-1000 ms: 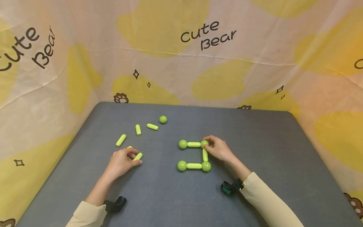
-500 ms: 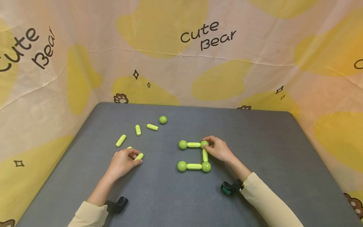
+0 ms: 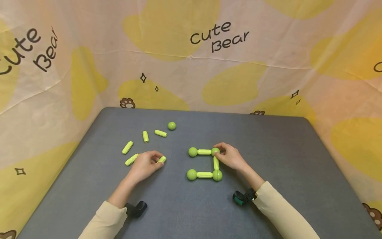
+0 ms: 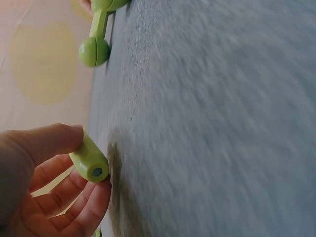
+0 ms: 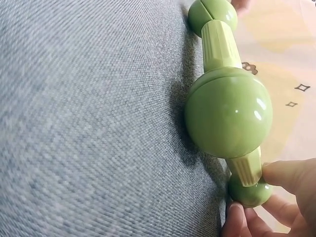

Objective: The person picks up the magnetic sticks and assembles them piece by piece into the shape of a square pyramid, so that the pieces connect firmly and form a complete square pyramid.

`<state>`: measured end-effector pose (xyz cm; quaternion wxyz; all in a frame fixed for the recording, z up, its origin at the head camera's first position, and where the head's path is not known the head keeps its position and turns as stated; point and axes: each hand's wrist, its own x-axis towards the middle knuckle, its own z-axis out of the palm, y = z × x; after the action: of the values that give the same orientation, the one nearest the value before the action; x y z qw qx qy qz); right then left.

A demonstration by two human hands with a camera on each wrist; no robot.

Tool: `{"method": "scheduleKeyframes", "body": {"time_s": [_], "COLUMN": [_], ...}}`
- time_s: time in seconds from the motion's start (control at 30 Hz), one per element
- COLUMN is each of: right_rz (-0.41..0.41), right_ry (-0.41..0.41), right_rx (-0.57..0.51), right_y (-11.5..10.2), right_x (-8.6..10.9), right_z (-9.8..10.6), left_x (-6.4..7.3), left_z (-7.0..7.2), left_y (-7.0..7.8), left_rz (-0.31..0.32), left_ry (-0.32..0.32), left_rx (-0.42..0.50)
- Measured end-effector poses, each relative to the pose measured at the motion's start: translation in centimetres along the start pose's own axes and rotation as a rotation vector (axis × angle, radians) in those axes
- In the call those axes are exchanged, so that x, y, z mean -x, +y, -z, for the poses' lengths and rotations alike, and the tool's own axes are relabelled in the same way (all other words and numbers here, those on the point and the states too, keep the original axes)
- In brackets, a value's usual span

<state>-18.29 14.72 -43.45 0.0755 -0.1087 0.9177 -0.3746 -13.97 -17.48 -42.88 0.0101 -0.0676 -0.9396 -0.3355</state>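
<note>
My left hand (image 3: 145,166) pinches a yellow-green magnetic rod (image 4: 91,160) between thumb and fingers, close over the table; a dark magnet shows in the rod's end in the left wrist view. To the right lies a three-sided frame of green balls and short rods (image 3: 204,175), its gap facing left. At its far right corner my right hand (image 3: 231,156) grips the ball (image 5: 250,194) with thumb and fingers. The near right ball (image 5: 229,112) looms large in the right wrist view. The frame's two left balls (image 3: 192,174) are joined to rods on one side only.
Several loose rods lie at the left, one (image 3: 131,160) just beside the left hand and another (image 3: 127,147) behind it. A loose green ball (image 3: 171,125) sits farther back. Patterned cloth walls (image 3: 167,39) enclose the grey table (image 3: 268,139) at back and sides.
My left hand has moved to the right with the rod, uncovering a loose rod on the table behind it. The right hand and the frame stay where they were.
</note>
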Motion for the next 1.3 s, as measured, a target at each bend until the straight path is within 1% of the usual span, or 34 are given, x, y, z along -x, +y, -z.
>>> {"method": "scheduleKeyframes", "body": {"time_s": [0.23, 0.43, 0.6, 0.73, 0.8, 1.03, 1.2, 1.3], "right_rz": [0.006, 0.008, 0.012, 0.009, 0.007, -0.003, -0.006, -0.008], "right_ry": [0.004, 0.008, 0.007, 0.007, 0.007, 0.0, 0.005, 0.008], "right_rx": [-0.002, -0.001, 0.001, -0.001, -0.001, 0.0, 0.0, -0.002], "right_y": [0.0, 0.1, 0.1, 0.2, 0.2, 0.0, 0.0, 0.1], "right_x": [0.0, -0.1, -0.1, -0.1, -0.1, -0.1, 0.0, 0.0], "right_z": [0.0, 0.0, 0.0, -0.1, -0.1, -0.1, 0.0, 0.0], "left_x": [-1.3, -2.3, -3.0, -3.3, -3.4, -3.5, -3.4, -3.3], "left_z": [-1.5, -3.0, -4.0, -4.4, -4.6, -4.9, -4.9, -5.0], "left_y": [2.0, 3.5, 4.4, 5.0, 5.2, 5.7, 6.0, 6.1], "left_rz": [-0.05, -0.057, -0.074, -0.103, -0.107, -0.071, -0.047, -0.054], "left_ry": [-0.045, -0.074, -0.078, -0.085, -0.095, -0.1, -0.08, -0.061], "left_rx": [-0.004, 0.034, 0.048, 0.032, 0.023, 0.01, 0.018, 0.015]}}
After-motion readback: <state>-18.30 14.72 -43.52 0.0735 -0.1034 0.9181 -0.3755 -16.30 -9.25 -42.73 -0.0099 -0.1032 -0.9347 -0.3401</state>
